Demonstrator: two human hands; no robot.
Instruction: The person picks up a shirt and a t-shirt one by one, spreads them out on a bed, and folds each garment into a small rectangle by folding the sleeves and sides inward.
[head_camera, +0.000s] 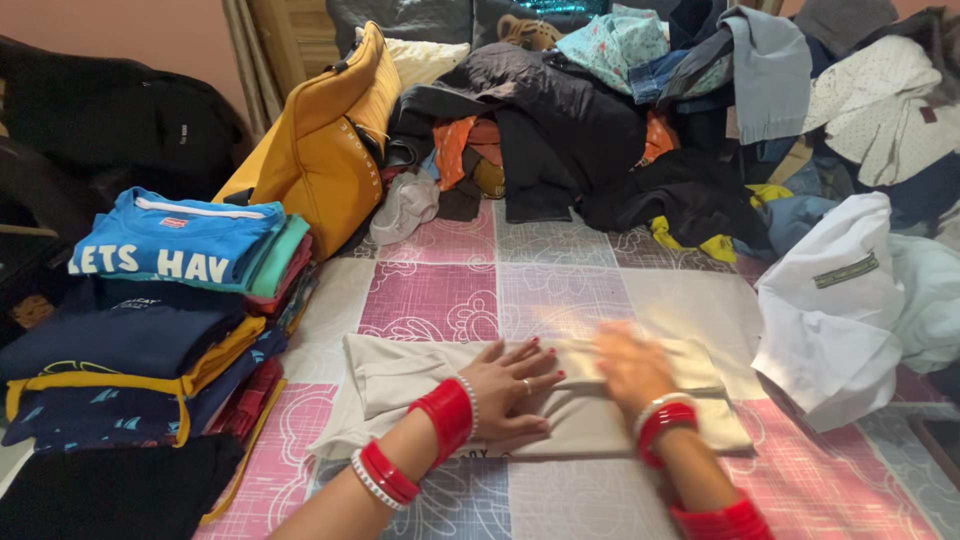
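**Both palms flat on a half-folded beige garment**

I see my left hand (505, 385) spread flat, fingers splayed, pressing down on the beige garment (560, 420); it grasps nothing, just holds the cloth in place. My right hand (632, 365) is blurred with motion, apparently also open and lying on the same cloth, smoothing the upper fold. Red bangles ring both wrists.

The garment lies near the front edge of the pink-and-grey patterned bedsheet (440, 290), directly under my hands. It looks like plain, soft fabric, already doubled into a long band, with a looser part spreading to the left; what kind of garment it is I cannot tell.

Judging from the layout, the work is partly through. A stack of folded clothes (170, 320) stands at the left, a blue printed shirt on top, beside a yellow bag (320, 150). Across the back, a large heap of unfolded clothes (600, 130) waits, and a crumpled white garment (835, 310) sits at the right. More seems left than done.
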